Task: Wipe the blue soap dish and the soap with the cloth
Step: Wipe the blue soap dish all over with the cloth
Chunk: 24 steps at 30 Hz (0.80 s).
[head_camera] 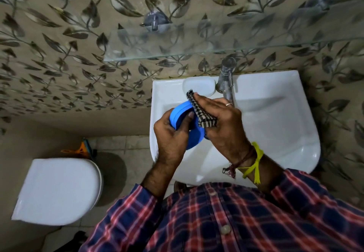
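Observation:
Over the left part of the white sink I hold a round blue soap dish (182, 114), tilted on its edge. My left hand (170, 135) grips it from below and the left, thumb across its face. My right hand (222, 122) lies flat on a folded black-and-white checked cloth (202, 114) and presses it against the dish's right side. The soap is not visible; I cannot tell whether it is inside the dish.
The white sink (275, 125) stands below a metal tap (226, 78), with a moulded soap recess (199, 85) to the tap's left. A glass shelf (197, 43) juts out above. A closed white toilet (57, 190) is at the lower left.

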Tool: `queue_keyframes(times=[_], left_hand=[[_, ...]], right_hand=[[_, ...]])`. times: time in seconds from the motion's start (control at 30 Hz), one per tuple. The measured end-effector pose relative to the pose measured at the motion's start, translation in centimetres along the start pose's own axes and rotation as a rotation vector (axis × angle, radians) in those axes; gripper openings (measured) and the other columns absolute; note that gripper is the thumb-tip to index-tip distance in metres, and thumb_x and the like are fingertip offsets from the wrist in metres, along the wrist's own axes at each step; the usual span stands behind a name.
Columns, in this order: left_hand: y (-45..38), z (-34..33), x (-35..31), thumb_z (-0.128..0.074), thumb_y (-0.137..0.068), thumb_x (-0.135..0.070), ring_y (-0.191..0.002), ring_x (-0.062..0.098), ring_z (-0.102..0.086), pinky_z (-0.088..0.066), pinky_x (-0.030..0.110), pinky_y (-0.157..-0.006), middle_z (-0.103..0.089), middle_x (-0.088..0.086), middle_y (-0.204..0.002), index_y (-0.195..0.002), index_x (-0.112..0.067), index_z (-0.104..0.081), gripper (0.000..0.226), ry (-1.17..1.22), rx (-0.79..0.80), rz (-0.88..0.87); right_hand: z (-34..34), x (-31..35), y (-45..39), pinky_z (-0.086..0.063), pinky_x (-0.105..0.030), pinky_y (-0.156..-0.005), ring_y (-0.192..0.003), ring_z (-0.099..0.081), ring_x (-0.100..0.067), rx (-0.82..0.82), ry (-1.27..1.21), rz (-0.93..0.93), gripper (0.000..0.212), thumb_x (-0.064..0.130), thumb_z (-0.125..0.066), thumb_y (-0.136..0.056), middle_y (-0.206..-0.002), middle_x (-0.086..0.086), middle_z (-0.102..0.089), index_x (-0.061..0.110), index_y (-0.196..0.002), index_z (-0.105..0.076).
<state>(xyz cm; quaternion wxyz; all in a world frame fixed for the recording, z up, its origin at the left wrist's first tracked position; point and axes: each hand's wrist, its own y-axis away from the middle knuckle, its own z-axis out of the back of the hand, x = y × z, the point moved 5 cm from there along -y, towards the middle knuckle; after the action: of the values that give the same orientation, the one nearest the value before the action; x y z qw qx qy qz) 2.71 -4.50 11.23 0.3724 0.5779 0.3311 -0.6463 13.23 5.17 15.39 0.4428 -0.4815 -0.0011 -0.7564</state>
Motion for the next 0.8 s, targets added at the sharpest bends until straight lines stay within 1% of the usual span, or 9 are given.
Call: queue_keyframes(times=[0.13, 0.2, 0.27, 0.33, 0.4, 0.5, 0.6, 0.67, 0.8], left_hand=[[0.1, -0.8, -0.3, -0.076, -0.082, 0.006, -0.067, 0.015, -0.064, -0.056, 0.037, -0.066, -0.070, -0.004, -0.073, -0.081, -0.017, -0.071, 0.024, -0.119, 0.169, 0.039], [-0.9, -1.2, -0.9, -0.072, -0.077, 0.003, -0.073, 0.027, -0.069, -0.058, 0.044, -0.066, -0.073, 0.007, -0.076, -0.081, -0.006, -0.071, 0.010, -0.300, 0.249, 0.000], [-1.7, -1.0, -2.1, -0.069, -0.077, -0.002, -0.076, 0.033, -0.071, -0.058, 0.050, -0.066, -0.075, 0.014, -0.078, -0.082, -0.001, -0.073, 0.007, -0.386, 0.236, -0.051], [-1.7, -0.6, -2.9, -0.068, -0.079, 0.003, -0.073, 0.031, -0.068, -0.057, 0.048, -0.066, -0.075, 0.013, -0.078, -0.084, 0.000, -0.073, 0.008, -0.391, 0.194, -0.105], [-1.3, -0.2, -3.3, -0.072, -0.079, 0.005, -0.068, 0.023, -0.064, -0.056, 0.038, -0.065, -0.072, 0.008, -0.074, -0.084, -0.001, -0.073, 0.008, -0.392, 0.153, -0.125], [-1.1, 0.1, -3.2, -0.080, -0.083, -0.009, -0.063, 0.014, -0.058, -0.049, 0.024, -0.062, -0.066, 0.000, -0.070, -0.085, -0.006, -0.075, 0.007, -0.422, 0.118, -0.122], [-1.3, 0.0, -2.9, -0.076, -0.082, -0.002, -0.065, 0.016, -0.058, -0.050, 0.027, -0.064, -0.066, 0.003, -0.071, -0.086, -0.003, -0.074, 0.005, -0.451, 0.160, -0.096], [-1.4, 0.2, -3.3, -0.073, -0.081, 0.003, -0.067, 0.018, -0.059, -0.053, 0.031, -0.066, -0.067, 0.005, -0.074, -0.088, -0.003, -0.073, 0.009, -0.412, 0.140, -0.102], [-1.2, 1.0, -4.0, -0.081, -0.083, -0.013, -0.068, 0.020, -0.065, -0.054, 0.028, -0.064, -0.069, 0.002, -0.074, -0.086, -0.009, -0.073, 0.009, -0.367, 0.072, -0.131]], right_hand=[[0.2, -0.1, -0.3, -0.051, -0.039, -0.091, -0.098, -0.063, -0.025, 0.010, 0.089, 0.091, 0.040, -0.008, -0.067, -0.080, -0.119, -0.012, -0.072, -0.002, -0.119, -0.069], [-0.3, 0.3, -0.5, -0.051, -0.043, -0.089, -0.095, -0.063, -0.034, 0.067, 0.183, 0.194, 0.031, 0.000, -0.063, -0.087, -0.119, -0.015, -0.071, -0.004, -0.118, -0.068], [-0.5, 0.5, -0.8, -0.051, -0.043, -0.090, -0.094, -0.062, -0.038, 0.089, 0.207, 0.249, 0.030, 0.002, -0.061, -0.092, -0.123, -0.015, -0.069, -0.004, -0.121, -0.067], [-0.3, 0.6, -0.9, -0.050, -0.041, -0.093, -0.098, -0.061, -0.036, 0.069, 0.192, 0.260, 0.032, 0.008, -0.057, -0.096, -0.127, -0.013, -0.067, -0.003, -0.125, -0.064], [0.3, 0.0, -0.1, -0.050, -0.041, -0.094, -0.100, -0.061, -0.035, 0.059, 0.173, 0.211, 0.035, 0.001, -0.060, -0.093, -0.128, -0.013, -0.067, -0.003, -0.128, -0.062], [0.9, -1.4, 1.0, -0.054, -0.048, -0.088, -0.095, -0.064, -0.036, 0.051, 0.161, 0.096, 0.045, -0.017, -0.059, -0.080, -0.119, -0.016, -0.071, -0.006, -0.123, -0.064], [0.2, -0.2, 0.9, -0.052, -0.038, -0.093, -0.096, -0.062, -0.034, 0.052, 0.169, 0.147, 0.040, -0.003, -0.050, -0.088, -0.122, -0.016, -0.069, -0.005, -0.125, -0.063], [0.0, 0.3, 0.6, -0.049, -0.033, -0.095, -0.098, -0.060, -0.031, 0.053, 0.177, 0.186, 0.039, -0.005, -0.058, -0.089, -0.125, -0.014, -0.068, -0.004, -0.128, -0.061], [1.0, -1.3, 0.6, -0.053, -0.043, -0.091, -0.097, -0.064, -0.036, 0.034, 0.142, 0.075, 0.048, -0.022, -0.061, -0.078, -0.119, -0.016, -0.070, -0.005, -0.122, -0.065]])
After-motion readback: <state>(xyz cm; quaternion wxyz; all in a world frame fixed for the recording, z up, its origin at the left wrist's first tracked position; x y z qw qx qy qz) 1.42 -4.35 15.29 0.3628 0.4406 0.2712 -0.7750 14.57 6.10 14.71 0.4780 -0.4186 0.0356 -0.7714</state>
